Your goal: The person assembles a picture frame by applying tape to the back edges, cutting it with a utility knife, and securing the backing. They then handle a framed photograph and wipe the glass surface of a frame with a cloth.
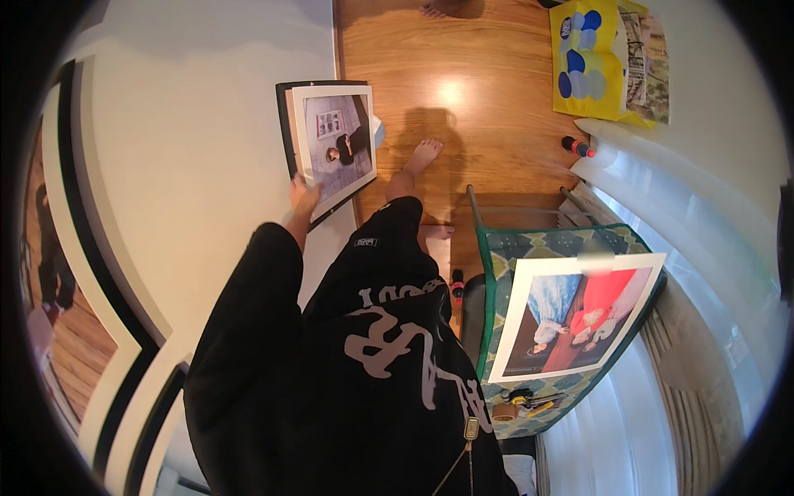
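Observation:
Near the white wall at the left, my left hand [304, 198] grips the lower-left side of a matted photo [337, 147]. This photo has a wide white border and shows a person on grey paving. Behind it lies a dark frame [284, 124], whose black edge sticks out around the border. My fingers press at the border's edge and are partly hidden, with the thumb toward me. My right hand is not in view.
At the right, an ironing board [504, 248] with a patterned cover carries another bordered photo [571, 318], a tape roll [504, 412] and small tools [533, 403]. Dark bottles [577, 147] stand on the wooden floor [488, 66]. A yellow bag [589, 66] sits far right; large frames [136, 364] hang left.

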Action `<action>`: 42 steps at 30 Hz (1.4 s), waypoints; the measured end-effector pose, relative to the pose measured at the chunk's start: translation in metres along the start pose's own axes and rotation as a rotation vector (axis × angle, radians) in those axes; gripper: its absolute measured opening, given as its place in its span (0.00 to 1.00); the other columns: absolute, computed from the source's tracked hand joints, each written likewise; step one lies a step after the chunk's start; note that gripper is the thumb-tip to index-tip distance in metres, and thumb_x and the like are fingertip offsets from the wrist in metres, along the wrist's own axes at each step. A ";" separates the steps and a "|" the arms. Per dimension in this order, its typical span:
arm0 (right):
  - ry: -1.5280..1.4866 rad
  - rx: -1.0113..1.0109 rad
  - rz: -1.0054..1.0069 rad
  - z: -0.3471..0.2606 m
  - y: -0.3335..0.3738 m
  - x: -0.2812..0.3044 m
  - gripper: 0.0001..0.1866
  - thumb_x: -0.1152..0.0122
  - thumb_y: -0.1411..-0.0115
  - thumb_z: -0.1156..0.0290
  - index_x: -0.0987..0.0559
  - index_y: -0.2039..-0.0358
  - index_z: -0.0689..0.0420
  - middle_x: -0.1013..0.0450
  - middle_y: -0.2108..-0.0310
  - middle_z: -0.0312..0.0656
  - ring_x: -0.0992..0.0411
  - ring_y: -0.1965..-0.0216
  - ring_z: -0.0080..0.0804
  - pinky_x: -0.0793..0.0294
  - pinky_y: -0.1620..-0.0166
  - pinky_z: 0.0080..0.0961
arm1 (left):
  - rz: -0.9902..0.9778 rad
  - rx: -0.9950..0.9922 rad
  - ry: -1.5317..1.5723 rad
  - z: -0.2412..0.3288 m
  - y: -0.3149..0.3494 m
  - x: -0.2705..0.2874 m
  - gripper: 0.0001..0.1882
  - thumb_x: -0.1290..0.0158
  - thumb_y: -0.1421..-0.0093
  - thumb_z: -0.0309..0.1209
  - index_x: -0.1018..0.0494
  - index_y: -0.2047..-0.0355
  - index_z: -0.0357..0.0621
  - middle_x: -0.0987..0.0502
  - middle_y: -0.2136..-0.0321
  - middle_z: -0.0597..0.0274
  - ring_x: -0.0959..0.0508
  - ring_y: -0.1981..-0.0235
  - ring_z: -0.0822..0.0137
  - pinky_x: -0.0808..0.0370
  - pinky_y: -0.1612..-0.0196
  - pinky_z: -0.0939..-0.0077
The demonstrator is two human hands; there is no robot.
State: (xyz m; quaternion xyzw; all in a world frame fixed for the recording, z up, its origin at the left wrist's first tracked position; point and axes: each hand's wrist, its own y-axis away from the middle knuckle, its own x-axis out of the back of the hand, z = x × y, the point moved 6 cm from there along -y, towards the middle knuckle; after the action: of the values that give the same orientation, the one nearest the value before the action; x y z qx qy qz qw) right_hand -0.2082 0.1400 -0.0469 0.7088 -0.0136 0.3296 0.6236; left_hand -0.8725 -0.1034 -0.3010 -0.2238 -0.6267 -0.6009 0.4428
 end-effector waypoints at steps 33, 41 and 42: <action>-0.430 0.084 -0.109 0.015 0.023 -0.197 0.16 0.41 0.40 0.69 0.22 0.55 0.64 0.23 0.63 0.43 0.25 0.62 0.28 0.27 0.59 0.22 | -0.607 -0.387 0.182 0.243 0.009 0.029 0.26 0.41 0.41 0.37 0.31 0.47 0.33 0.23 0.67 0.61 0.25 0.66 0.70 0.28 0.61 0.76; -0.546 0.073 -0.122 0.021 0.018 -0.230 0.15 0.41 0.40 0.69 0.22 0.55 0.64 0.23 0.63 0.43 0.25 0.62 0.28 0.26 0.60 0.22 | -0.663 -0.555 0.138 0.321 0.025 0.024 0.21 0.41 0.42 0.34 0.27 0.52 0.34 0.22 0.65 0.61 0.26 0.66 0.72 0.29 0.62 0.80; -0.564 0.069 -0.127 0.024 0.019 -0.235 0.15 0.41 0.40 0.69 0.22 0.55 0.64 0.23 0.63 0.42 0.25 0.62 0.28 0.26 0.60 0.22 | -0.666 -0.547 0.136 0.321 0.031 0.022 0.20 0.41 0.42 0.34 0.26 0.52 0.34 0.22 0.66 0.61 0.26 0.67 0.72 0.29 0.62 0.80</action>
State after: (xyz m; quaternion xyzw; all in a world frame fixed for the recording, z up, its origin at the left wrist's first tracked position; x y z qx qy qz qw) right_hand -0.3895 0.0223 -0.1448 0.7926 -0.1311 0.0802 0.5901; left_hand -0.9503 0.2017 -0.2284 -0.0784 -0.4518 -0.8683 0.1894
